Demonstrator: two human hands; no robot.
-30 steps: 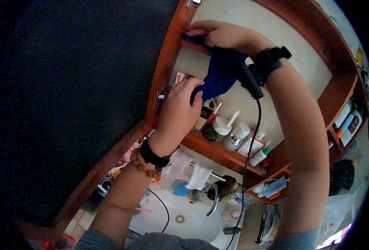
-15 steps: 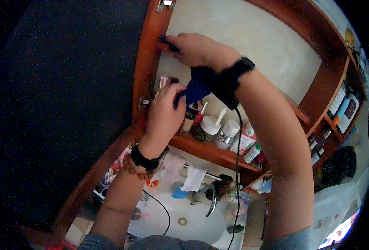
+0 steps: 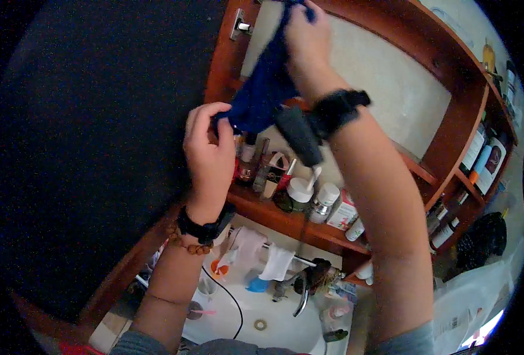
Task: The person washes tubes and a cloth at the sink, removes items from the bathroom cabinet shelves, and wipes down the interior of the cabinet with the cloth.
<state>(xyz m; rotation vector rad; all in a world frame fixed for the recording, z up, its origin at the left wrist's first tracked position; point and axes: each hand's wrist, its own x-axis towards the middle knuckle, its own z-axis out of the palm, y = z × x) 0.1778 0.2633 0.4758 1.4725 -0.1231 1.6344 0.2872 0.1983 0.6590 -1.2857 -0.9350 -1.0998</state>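
A dark blue cloth [image 3: 262, 97] is stretched slantwise between my two hands inside the wooden cabinet. My left hand [image 3: 207, 145] pinches its lower left corner between thumb and fingers, beside the edge of the open door. Higher up, my right hand [image 3: 308, 44] grips the upper end of the cloth near the cabinet's top. Both wrists wear black bands, and a black box-shaped device [image 3: 299, 135] with a cable hangs at the right wrist. Just below the cloth, bottles and a white-lidded jar [image 3: 300, 189] stand on the cabinet shelf [image 3: 256, 206].
The dark cabinet door [image 3: 108, 130] swings out on the left, with a metal hinge [image 3: 238, 25] at its top. Below lies a white sink [image 3: 273, 337] with a faucet [image 3: 302, 296] and hanging white cloths [image 3: 278, 261]. Side shelves [image 3: 481, 142] on the right hold bottles.
My right hand has moved up and to the right, drawing the blue cloth out into a longer stretch. My left hand has shifted slightly left, still holding its corner.
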